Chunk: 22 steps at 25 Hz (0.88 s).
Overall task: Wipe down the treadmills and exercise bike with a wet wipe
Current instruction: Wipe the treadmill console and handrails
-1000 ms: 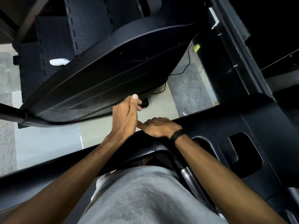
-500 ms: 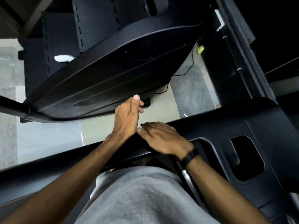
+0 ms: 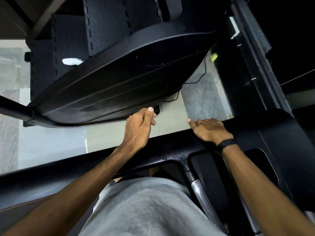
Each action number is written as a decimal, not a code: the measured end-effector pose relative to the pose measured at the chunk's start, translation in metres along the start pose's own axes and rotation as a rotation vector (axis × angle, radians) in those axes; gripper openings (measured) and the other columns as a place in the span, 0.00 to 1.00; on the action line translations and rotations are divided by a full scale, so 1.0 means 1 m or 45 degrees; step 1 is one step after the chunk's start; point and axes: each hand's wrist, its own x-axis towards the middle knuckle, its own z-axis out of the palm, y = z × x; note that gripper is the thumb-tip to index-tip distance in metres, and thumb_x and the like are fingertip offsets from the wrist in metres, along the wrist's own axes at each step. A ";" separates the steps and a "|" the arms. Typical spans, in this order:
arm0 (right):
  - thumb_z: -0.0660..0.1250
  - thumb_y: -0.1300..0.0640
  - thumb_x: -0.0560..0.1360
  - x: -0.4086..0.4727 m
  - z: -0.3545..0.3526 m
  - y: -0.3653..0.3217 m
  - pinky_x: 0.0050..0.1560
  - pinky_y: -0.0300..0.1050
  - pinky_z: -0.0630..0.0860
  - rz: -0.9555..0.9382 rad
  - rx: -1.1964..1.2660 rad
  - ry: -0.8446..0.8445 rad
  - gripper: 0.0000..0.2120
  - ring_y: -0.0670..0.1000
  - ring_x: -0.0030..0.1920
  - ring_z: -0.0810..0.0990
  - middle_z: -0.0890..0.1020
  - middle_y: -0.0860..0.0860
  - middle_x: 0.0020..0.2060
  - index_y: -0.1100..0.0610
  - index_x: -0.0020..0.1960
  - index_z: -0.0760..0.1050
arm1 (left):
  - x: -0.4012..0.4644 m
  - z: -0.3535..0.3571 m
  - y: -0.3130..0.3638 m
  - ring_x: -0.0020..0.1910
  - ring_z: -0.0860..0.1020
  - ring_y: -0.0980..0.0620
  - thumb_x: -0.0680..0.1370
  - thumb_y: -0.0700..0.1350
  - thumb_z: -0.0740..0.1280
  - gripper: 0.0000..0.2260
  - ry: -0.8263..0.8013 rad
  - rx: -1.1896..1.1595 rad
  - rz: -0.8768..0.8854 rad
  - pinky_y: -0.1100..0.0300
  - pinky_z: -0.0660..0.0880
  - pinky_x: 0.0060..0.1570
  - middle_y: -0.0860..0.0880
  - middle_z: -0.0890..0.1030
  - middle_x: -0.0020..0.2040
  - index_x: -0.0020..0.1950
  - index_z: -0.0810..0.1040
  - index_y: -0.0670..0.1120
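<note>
My left hand [image 3: 139, 125] hovers at the near edge of the black treadmill hood [image 3: 119, 79], fingers curled with the thumb on top; I see nothing in it. To its right, my right hand [image 3: 208, 129] rests flat on the black console bar [image 3: 172, 153], a black band on its wrist. A crumpled white wipe [image 3: 72, 61] lies far off on the black textured mat [image 3: 68, 34] at the upper left, away from both hands.
A black handrail [image 3: 15, 110] juts in from the left. Pale floor [image 3: 51, 143] shows between hood and bar. A thin black cable [image 3: 203, 72] and a yellow-green object [image 3: 214, 57] lie beyond the hood. A dark upright frame [image 3: 252, 53] stands at the right.
My right hand slid to the right along the console bar, away from my left hand, which has stayed by the hood's edge.
</note>
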 end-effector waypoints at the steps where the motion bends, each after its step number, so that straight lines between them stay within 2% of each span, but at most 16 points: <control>1: 0.37 0.40 0.84 -0.008 0.004 -0.015 0.70 0.52 0.63 -0.039 -0.014 0.062 0.35 0.58 0.69 0.74 0.78 0.59 0.66 0.58 0.64 0.77 | -0.001 0.003 0.000 0.37 0.79 0.51 0.78 0.66 0.52 0.22 -0.007 0.000 0.001 0.42 0.76 0.50 0.56 0.83 0.36 0.42 0.79 0.55; 2: 0.38 0.40 0.85 -0.018 0.010 -0.035 0.68 0.51 0.66 -0.113 -0.011 0.119 0.34 0.59 0.67 0.75 0.79 0.59 0.64 0.57 0.62 0.78 | -0.001 0.005 0.002 0.38 0.79 0.51 0.78 0.66 0.52 0.22 -0.014 -0.005 0.001 0.42 0.76 0.50 0.56 0.82 0.36 0.42 0.79 0.55; 4: 0.40 0.40 0.84 -0.042 0.034 -0.074 0.67 0.50 0.66 -0.422 0.034 0.302 0.32 0.58 0.66 0.76 0.80 0.57 0.62 0.55 0.63 0.78 | 0.000 0.011 0.004 0.38 0.79 0.51 0.77 0.66 0.53 0.21 -0.035 -0.014 -0.001 0.42 0.76 0.51 0.56 0.82 0.35 0.42 0.79 0.55; 5: 0.40 0.38 0.83 -0.054 0.047 -0.084 0.71 0.50 0.63 -0.568 0.071 0.364 0.33 0.55 0.68 0.74 0.79 0.55 0.65 0.54 0.66 0.76 | 0.002 0.013 0.006 0.38 0.79 0.51 0.77 0.66 0.53 0.21 -0.044 -0.011 0.007 0.42 0.77 0.50 0.56 0.83 0.35 0.42 0.79 0.55; 7: 0.33 0.33 0.78 -0.069 0.055 -0.063 0.78 0.49 0.48 -0.656 0.134 0.335 0.40 0.48 0.77 0.63 0.70 0.49 0.75 0.52 0.76 0.67 | 0.005 0.014 0.007 0.39 0.80 0.50 0.78 0.66 0.52 0.22 -0.055 0.004 0.026 0.42 0.77 0.50 0.55 0.83 0.36 0.42 0.79 0.55; 9: 0.22 0.29 0.72 -0.058 0.056 0.000 0.78 0.50 0.35 -0.519 0.114 0.386 0.49 0.42 0.79 0.53 0.61 0.44 0.79 0.48 0.80 0.59 | 0.008 0.014 0.007 0.39 0.80 0.49 0.78 0.66 0.52 0.22 -0.053 0.008 0.039 0.42 0.77 0.50 0.55 0.83 0.35 0.42 0.79 0.55; 11: 0.22 0.28 0.70 -0.043 0.049 0.060 0.77 0.51 0.30 -0.144 0.174 0.392 0.50 0.42 0.80 0.50 0.59 0.44 0.80 0.48 0.81 0.58 | 0.008 0.016 0.007 0.39 0.80 0.49 0.78 0.66 0.53 0.22 -0.073 0.006 0.047 0.41 0.77 0.51 0.54 0.83 0.35 0.42 0.80 0.54; 13: 0.22 0.28 0.70 -0.031 0.046 0.073 0.78 0.56 0.33 0.049 0.184 0.393 0.52 0.46 0.80 0.51 0.60 0.48 0.80 0.52 0.80 0.59 | 0.006 0.021 0.006 0.39 0.80 0.49 0.78 0.66 0.52 0.23 -0.099 0.012 0.058 0.41 0.77 0.51 0.54 0.83 0.35 0.43 0.80 0.53; 15: 0.16 0.29 0.67 -0.039 0.054 0.026 0.78 0.59 0.37 -0.120 0.089 0.467 0.58 0.52 0.80 0.53 0.61 0.53 0.79 0.56 0.79 0.61 | 0.004 0.026 0.006 0.39 0.80 0.51 0.78 0.65 0.52 0.24 -0.109 0.019 0.064 0.42 0.76 0.51 0.55 0.83 0.36 0.43 0.80 0.52; 17: 0.21 0.29 0.72 -0.072 0.072 -0.033 0.79 0.57 0.38 -0.391 0.185 0.480 0.52 0.51 0.81 0.50 0.58 0.54 0.80 0.57 0.80 0.58 | 0.003 0.030 0.005 0.38 0.79 0.51 0.78 0.66 0.52 0.24 -0.112 0.004 0.050 0.42 0.76 0.52 0.56 0.82 0.36 0.43 0.80 0.52; 19: 0.30 0.31 0.78 -0.105 0.090 -0.051 0.79 0.55 0.38 -0.567 0.210 0.481 0.42 0.49 0.81 0.45 0.52 0.51 0.82 0.56 0.82 0.51 | 0.002 0.034 0.005 0.38 0.79 0.51 0.78 0.65 0.52 0.24 -0.120 0.001 0.046 0.42 0.76 0.51 0.56 0.83 0.36 0.43 0.80 0.52; 20: 0.32 0.32 0.80 -0.108 0.094 -0.036 0.79 0.56 0.39 -0.545 0.189 0.515 0.39 0.49 0.81 0.45 0.51 0.49 0.82 0.55 0.83 0.49 | 0.002 0.036 0.004 0.39 0.79 0.51 0.78 0.65 0.52 0.24 -0.126 0.007 0.052 0.42 0.76 0.51 0.57 0.83 0.36 0.43 0.80 0.52; 22: 0.36 0.33 0.81 -0.094 0.098 0.020 0.79 0.59 0.42 -0.314 0.215 0.682 0.37 0.51 0.81 0.51 0.54 0.48 0.81 0.52 0.82 0.50 | 0.000 0.037 0.005 0.39 0.80 0.50 0.78 0.65 0.51 0.24 -0.143 0.026 0.068 0.43 0.77 0.51 0.57 0.83 0.36 0.44 0.80 0.52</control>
